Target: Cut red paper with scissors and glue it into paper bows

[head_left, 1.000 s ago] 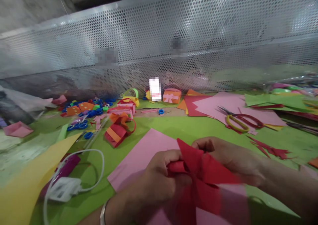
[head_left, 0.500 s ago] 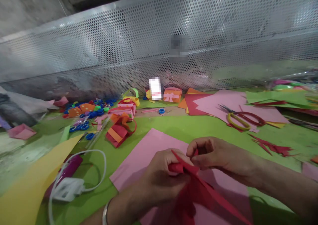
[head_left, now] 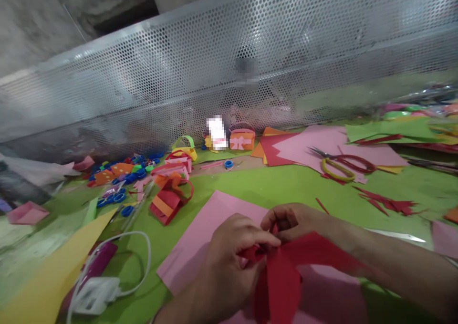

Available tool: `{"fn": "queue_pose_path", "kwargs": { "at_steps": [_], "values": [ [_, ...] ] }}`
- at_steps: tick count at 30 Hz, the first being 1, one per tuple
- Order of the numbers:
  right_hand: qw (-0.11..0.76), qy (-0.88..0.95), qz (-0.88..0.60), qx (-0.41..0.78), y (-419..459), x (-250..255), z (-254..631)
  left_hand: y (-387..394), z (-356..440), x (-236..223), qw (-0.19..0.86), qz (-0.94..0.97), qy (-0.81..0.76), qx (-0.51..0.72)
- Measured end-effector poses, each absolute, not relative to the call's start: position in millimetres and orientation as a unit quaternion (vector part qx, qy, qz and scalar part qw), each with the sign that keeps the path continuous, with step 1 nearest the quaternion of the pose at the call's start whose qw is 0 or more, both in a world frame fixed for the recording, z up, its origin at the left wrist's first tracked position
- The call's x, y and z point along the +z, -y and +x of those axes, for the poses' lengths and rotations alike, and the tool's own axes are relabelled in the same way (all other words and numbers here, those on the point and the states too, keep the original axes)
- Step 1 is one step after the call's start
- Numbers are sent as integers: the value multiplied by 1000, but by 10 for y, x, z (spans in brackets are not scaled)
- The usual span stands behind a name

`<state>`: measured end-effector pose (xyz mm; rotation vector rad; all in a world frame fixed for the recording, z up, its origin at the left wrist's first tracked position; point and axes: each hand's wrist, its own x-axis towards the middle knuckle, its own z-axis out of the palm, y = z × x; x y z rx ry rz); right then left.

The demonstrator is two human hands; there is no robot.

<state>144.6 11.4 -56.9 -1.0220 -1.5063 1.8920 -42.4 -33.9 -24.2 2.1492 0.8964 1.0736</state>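
Note:
My left hand (head_left: 229, 257) and my right hand (head_left: 296, 221) meet over a pink paper sheet (head_left: 203, 238) on the green table. Both are closed, pinching a piece of folded red paper (head_left: 286, 271) between the fingertips. The red paper hangs down toward me in loose flaps, and its pinched middle is hidden by my fingers.
Scissors with yellow and red handles (head_left: 338, 166) lie on pink and red sheets at the back right, red scraps (head_left: 386, 202) nearby. Small paper baskets (head_left: 170, 197) and blue rings (head_left: 118, 197) lie at the left. A white charger with cable (head_left: 95, 293) sits on a yellow sheet. A perforated metal panel (head_left: 250, 57) stands behind.
The red paper's flaps have dropped from in front of my right hand to below both hands. My fingers have drawn closer together on its middle.

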Motion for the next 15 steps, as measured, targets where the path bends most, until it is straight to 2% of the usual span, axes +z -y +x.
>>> {"fn": "queue_pose_path", "kwargs": {
  "at_steps": [7, 15],
  "values": [
    [276, 472, -408, 731, 0, -461, 1412, 356, -427, -224, 287, 791, -395, 369],
    [277, 450, -438, 728, 138, -258, 1355, 356, -438, -206, 252, 815, -373, 366]
  ]
}}
